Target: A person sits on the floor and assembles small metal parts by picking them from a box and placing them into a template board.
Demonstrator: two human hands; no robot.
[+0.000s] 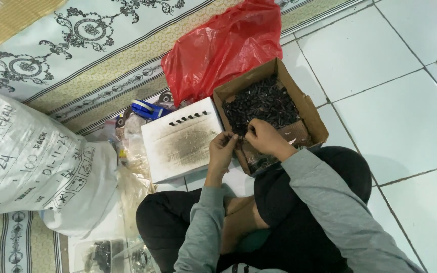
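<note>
The person is sitting cross-legged on the pale tiled floor point(405, 101), and both hands are meeting just in front of the knees, at the near edge of the open brown cardboard box point(309, 108) that is holding a heap of small black parts point(261, 103). The left hand point(222, 150) is pinching its fingertips together on something tiny and dark, and the right hand point(263, 137) is closing its fingertips toward the same spot, so the two are working one small black piece point(238, 137) between them; the piece itself is too small to make out in shape. Just beside the left hand, the white smudged board point(180, 141) is carrying a short row of black pieces point(189, 119) standing near its far edge. Doing this well seems to be a matter of keeping the piece pinched lightly at the fingertips, holding both wrists close over the box so a dropped part is falling back into the heap, and keeping the board within easy reach. The red plastic bag point(223, 48), the blue tape dispenser point(146, 109) and the big white woven sack point(26, 156) are lying well clear of the hands.
</note>
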